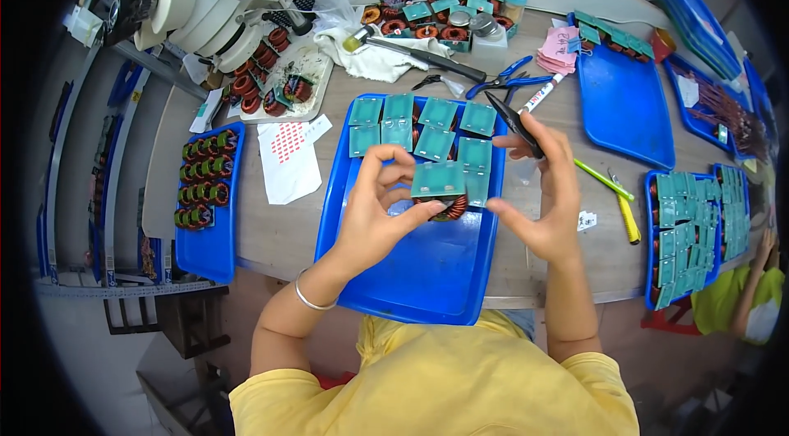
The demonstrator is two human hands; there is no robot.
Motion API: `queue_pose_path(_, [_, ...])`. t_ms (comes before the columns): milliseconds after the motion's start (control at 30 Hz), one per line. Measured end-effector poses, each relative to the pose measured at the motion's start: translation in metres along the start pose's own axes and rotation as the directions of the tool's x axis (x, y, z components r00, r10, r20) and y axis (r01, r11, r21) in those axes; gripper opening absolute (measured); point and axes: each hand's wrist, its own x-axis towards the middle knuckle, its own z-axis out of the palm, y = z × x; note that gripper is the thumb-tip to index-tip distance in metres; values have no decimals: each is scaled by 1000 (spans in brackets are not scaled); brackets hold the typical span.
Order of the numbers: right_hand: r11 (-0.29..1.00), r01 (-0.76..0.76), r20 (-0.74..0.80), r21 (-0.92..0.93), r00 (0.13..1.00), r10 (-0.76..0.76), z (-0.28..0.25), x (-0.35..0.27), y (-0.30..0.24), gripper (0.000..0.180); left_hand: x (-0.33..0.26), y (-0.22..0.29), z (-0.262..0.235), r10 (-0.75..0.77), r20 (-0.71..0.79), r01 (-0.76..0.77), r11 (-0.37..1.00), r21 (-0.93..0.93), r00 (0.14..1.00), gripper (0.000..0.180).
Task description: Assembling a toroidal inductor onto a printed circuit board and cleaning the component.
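My left hand [374, 206] pinches a toroidal coil [448, 207] of copper wire between thumb and fingers. A green circuit board [438, 179] sits on top of the coil, facing up. Beneath is a blue tray [403, 272], with several more green-topped coils [398, 122] in rows at its far end. My right hand [552, 198] is just right of the held coil, thumb spread away from the fingers. A black, pointed tool like tweezers [516, 122] is tucked among its fingers, tip toward the upper left.
On the left, a blue tray [205, 251] holds wound coils near a white microscope [193, 13]. Behind my tray are a hammer [427, 56], blue-handled pliers [509, 81] and a marker [542, 94]. At right lie a yellow cutter [626, 218] and a loaded blue tray [657, 292].
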Motion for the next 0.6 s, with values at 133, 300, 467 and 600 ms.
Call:
queue_pose_path(133, [992,124,55,-31,991,-122,-2,-5,2,95,13,22,16,59,36,-53,985,-164,998,50])
queue_pose_path(300, [988,154,-56,3,987,-154,-4,-8,4,104,23,32,23,-65,206,126,945,-302,976,51])
queue_pose_path(467, [985,152,-95,81,985,-144,-2,-9,2,108,15,31,20,41,308,75,932,-354,951,61])
queue_pose_path(600, [981,107,-153,161,985,-82,2,-12,2,111,13,28,18,-15,284,88,965,-246,959,73])
